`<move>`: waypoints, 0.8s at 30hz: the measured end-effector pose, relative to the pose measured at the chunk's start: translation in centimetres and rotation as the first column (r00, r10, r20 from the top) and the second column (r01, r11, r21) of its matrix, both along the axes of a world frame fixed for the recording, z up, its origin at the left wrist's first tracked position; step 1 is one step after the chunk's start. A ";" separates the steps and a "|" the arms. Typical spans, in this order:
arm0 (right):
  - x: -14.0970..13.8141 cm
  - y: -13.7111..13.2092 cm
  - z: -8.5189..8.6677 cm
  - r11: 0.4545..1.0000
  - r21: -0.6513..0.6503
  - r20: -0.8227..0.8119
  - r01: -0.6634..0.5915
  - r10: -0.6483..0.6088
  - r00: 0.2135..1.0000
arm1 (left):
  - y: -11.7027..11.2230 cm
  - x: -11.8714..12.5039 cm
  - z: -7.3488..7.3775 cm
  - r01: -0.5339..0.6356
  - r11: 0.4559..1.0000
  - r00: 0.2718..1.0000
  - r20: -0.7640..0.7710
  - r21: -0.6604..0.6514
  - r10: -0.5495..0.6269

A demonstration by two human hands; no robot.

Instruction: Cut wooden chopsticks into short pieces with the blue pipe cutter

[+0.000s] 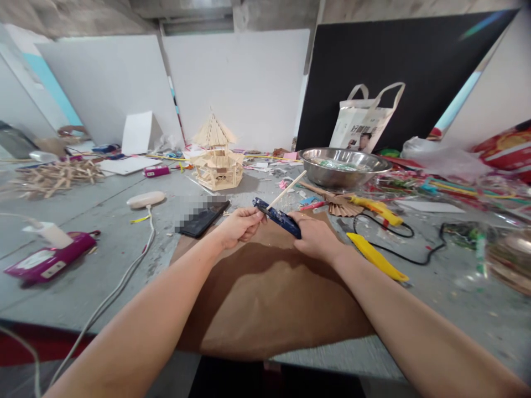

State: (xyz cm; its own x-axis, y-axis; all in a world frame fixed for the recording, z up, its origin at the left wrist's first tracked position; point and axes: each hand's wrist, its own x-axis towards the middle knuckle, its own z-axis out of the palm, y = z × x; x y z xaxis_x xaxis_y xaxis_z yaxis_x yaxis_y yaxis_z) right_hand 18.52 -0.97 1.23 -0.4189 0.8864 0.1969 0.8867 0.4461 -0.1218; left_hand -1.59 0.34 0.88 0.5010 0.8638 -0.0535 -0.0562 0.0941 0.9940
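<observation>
Above a brown sheet (274,298), my left hand (243,226) pinches one end of a thin pale wooden stick (287,190), which points up and to the right. My right hand (317,236) is wrapped around a dark blue utility knife (282,220) with whitish stains. The knife's front end lies across the stick, close to my left fingertips. Whether the blade touches the wood is too small to tell. Beyond my hands stands a small pavilion model (215,160) of wooden sticks with a pointed roof. A black phone-like slab (203,216) lies beside my left hand.
A steel basin (344,168) and a tote bag (360,124) stand at the back right. Nearer are a yellow glue gun (379,210) with a black cord and a yellow cutter (377,257). At left lie a purple power strip (52,260), a white cable (139,260) and a stick pile (58,177).
</observation>
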 end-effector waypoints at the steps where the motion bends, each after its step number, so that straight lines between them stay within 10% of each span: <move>1: 0.0 -0.1 0.1 1.000 0.000 0.006 0.007 -0.007 1.000 | 0.0 0.0 0.1 0.009 1.000 1.000 0.005 -0.014 -0.009; 10: -0.6 0.1 -0.2 0.999 -0.010 0.013 0.038 -0.038 0.999 | 0.1 0.4 -0.5 -0.126 0.975 0.986 -0.085 0.185 0.143; 18: -0.9 0.3 -0.6 0.995 -0.008 0.032 0.096 -0.095 0.995 | 0.6 1.3 -1.4 -0.292 0.683 0.804 -0.214 0.669 0.554; 24: -0.6 0.0 0.0 0.995 -0.048 0.004 0.085 -0.085 0.996 | 0.4 1.2 -0.9 -0.256 0.849 0.917 -0.162 0.463 0.365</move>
State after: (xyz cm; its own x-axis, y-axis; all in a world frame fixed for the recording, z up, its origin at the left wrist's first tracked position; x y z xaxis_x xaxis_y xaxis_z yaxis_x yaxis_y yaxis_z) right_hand 17.92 -0.95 1.20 -0.3421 0.9271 0.1528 0.9213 0.3630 -0.1395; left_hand -0.38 0.79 0.02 0.2220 0.9363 0.2723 0.2295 -0.3216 0.9186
